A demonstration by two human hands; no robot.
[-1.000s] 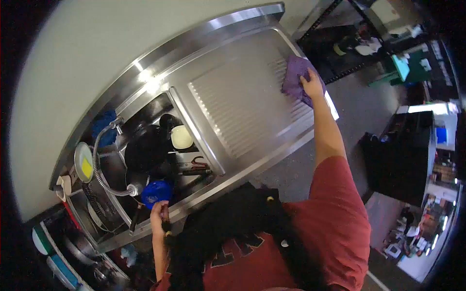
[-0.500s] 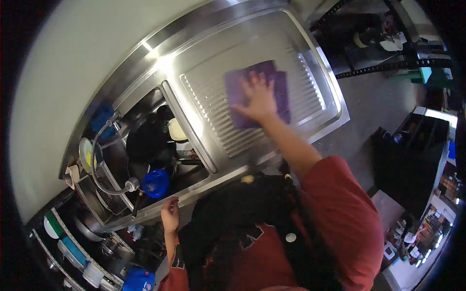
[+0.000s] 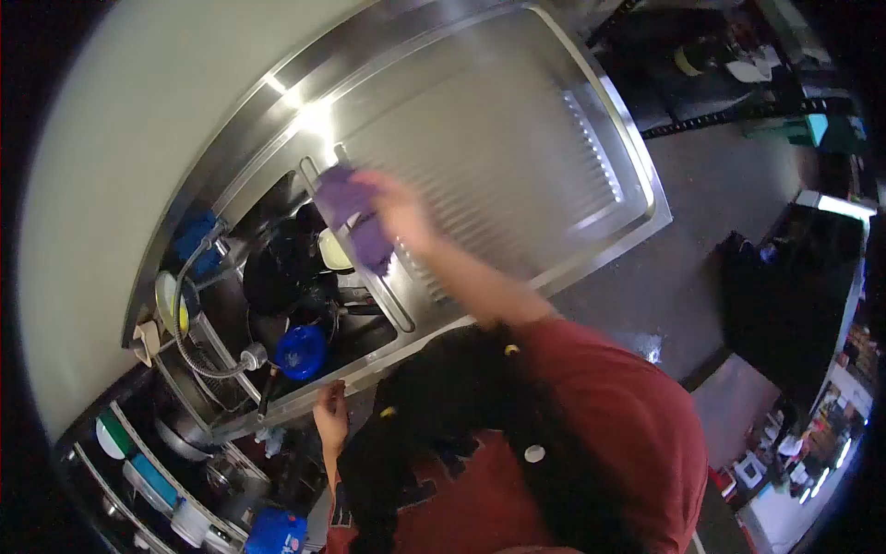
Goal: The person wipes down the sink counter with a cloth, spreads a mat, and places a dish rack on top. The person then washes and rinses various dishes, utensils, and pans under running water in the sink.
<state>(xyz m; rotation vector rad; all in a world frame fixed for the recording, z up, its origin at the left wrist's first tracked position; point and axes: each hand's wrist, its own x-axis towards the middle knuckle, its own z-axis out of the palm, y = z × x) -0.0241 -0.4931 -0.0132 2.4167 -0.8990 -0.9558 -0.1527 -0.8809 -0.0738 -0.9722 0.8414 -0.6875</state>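
My right hand (image 3: 403,220), blurred by motion, holds a purple cloth (image 3: 346,196) at the ridge between the sink and the drainboard. The cloth is bunched and partly hangs over the ridge toward the sink. Under my right forearm lies the ribbed steel drainboard (image 3: 498,120), with a wet shine. By the front edge of the sink, my left hand (image 3: 330,414) is held low with its fingers loosely bent and slightly apart, and nothing shows in it. Nearest to it is a blue bowl (image 3: 302,352) in the sink.
Dark pans (image 3: 277,272) and a pale yellow dish (image 3: 333,250) fill the sink. A spray hose (image 3: 178,323) arches over its left side. Shelves with pots and lids (image 3: 148,475) stand at lower left. Metal racking (image 3: 711,115) is at upper right, beyond the drainboard edge.
My right hand and the purple cloth have moved left from the middle of the drainboard to the sink ridge. The cloth, flat before, is now bunched. My left hand has hardly moved.
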